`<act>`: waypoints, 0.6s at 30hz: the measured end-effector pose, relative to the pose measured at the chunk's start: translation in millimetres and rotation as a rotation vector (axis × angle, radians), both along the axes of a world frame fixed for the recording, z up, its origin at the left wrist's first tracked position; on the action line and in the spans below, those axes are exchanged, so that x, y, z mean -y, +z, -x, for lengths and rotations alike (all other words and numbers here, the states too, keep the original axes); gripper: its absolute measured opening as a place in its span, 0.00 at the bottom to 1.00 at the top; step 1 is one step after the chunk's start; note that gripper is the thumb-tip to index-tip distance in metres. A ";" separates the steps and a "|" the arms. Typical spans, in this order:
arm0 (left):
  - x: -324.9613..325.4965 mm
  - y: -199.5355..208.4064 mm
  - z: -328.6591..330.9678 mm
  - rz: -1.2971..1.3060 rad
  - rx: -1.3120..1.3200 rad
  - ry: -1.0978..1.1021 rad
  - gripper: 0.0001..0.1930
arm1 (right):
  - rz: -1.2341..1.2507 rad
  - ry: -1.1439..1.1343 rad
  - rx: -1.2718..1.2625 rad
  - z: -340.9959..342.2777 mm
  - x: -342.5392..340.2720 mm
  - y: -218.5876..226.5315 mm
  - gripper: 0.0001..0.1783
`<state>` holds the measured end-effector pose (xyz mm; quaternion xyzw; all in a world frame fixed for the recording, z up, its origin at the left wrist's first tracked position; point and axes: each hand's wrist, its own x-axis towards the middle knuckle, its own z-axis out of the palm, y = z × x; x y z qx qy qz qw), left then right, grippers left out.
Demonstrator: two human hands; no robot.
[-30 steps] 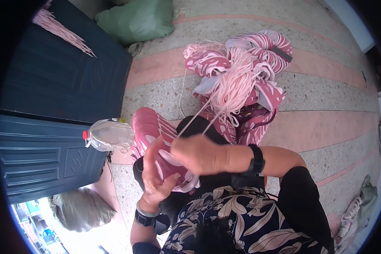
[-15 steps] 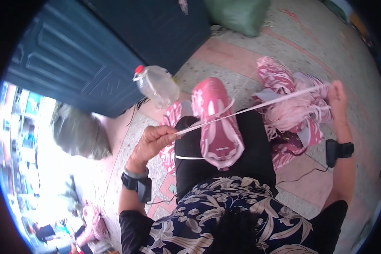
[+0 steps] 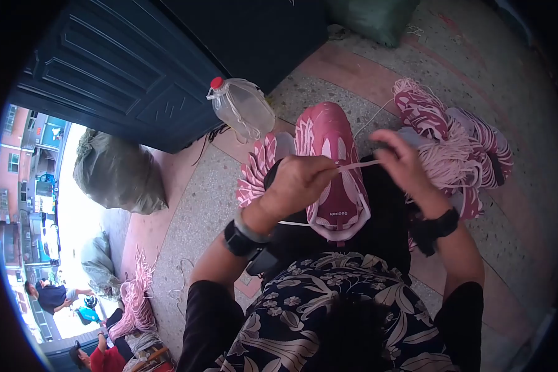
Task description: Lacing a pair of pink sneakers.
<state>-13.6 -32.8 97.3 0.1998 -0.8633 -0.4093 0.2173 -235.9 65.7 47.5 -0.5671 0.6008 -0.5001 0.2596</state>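
A pink shoe upper (image 3: pixel 335 214) with pale trim rests across my black-trousered lap, its rounded toe end pointing away from me. Over its middle, my left hand (image 3: pixel 301 180) is closed in a pinch on a pale shoelace (image 3: pixel 358 165). The lace runs straight from there to the fingers of my right hand (image 3: pixel 409 167), just right of the upper. Those fingers are blurred and partly spread, so their grip on the lace is unclear. More pink uppers (image 3: pixel 254 170) lie stacked beside my left leg. Both wrists wear black devices.
Right of my legs lies a heap of bundled pink uppers and laces (image 3: pixel 446 161). A clear jug with a red cap (image 3: pixel 245 108) stands ahead, by dark blue doors (image 3: pixel 118 74). Grey-green sacks (image 3: pixel 118 173) stand left. Other people (image 3: pixel 102 356) are at lower left near pink bundles (image 3: pixel 136 304).
My hands have come together from a wide stretch. The right hand swung inward from far right, and the left moved right over the upper. The lace between them is much shorter.
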 end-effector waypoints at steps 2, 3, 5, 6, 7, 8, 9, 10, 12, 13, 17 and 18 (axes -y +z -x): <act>1.6 1.2 9.9 0.120 0.035 -0.010 0.05 | -0.050 0.222 0.344 -46.0 6.1 26.0 0.14; 3.4 0.7 13.5 0.105 0.010 0.018 0.04 | -0.055 0.220 0.345 -50.2 5.5 30.4 0.14; 8.8 3.0 11.4 0.035 0.068 0.055 0.04 | -0.160 0.249 0.272 -53.8 6.4 33.4 0.10; 12.6 2.7 5.8 0.031 0.071 0.056 0.04 | -0.164 0.251 0.275 -50.1 5.8 28.7 0.10; 16.7 0.9 -1.4 -0.133 0.083 0.033 0.05 | -0.113 0.200 0.222 -42.6 4.1 20.8 0.09; 20.5 -2.4 -8.1 -0.297 0.094 0.010 0.06 | -0.061 0.149 0.169 -34.4 2.6 15.3 0.07; 25.0 -12.1 -17.1 -0.284 0.037 -0.009 0.06 | -0.075 0.104 0.215 -26.7 4.1 17.2 0.06; 27.4 -13.3 -23.1 -0.287 0.038 -0.001 0.06 | -0.078 0.052 0.226 -15.5 4.5 9.8 0.06; 30.1 -14.3 -32.6 -0.526 0.115 0.056 0.05 | -0.094 -0.033 0.235 9.7 1.9 -6.6 0.05; 31.4 -16.8 -34.8 -0.514 0.126 0.045 0.05 | -0.108 -0.068 0.207 21.4 -0.1 -13.8 0.04; 27.7 -31.1 -31.9 -0.499 0.135 0.061 0.04 | -0.248 -0.089 -0.141 40.6 -3.3 -27.2 0.07; 25.5 -37.1 -26.9 -0.407 0.098 0.041 0.05 | -0.255 -0.091 -0.142 37.2 -0.8 -26.4 0.07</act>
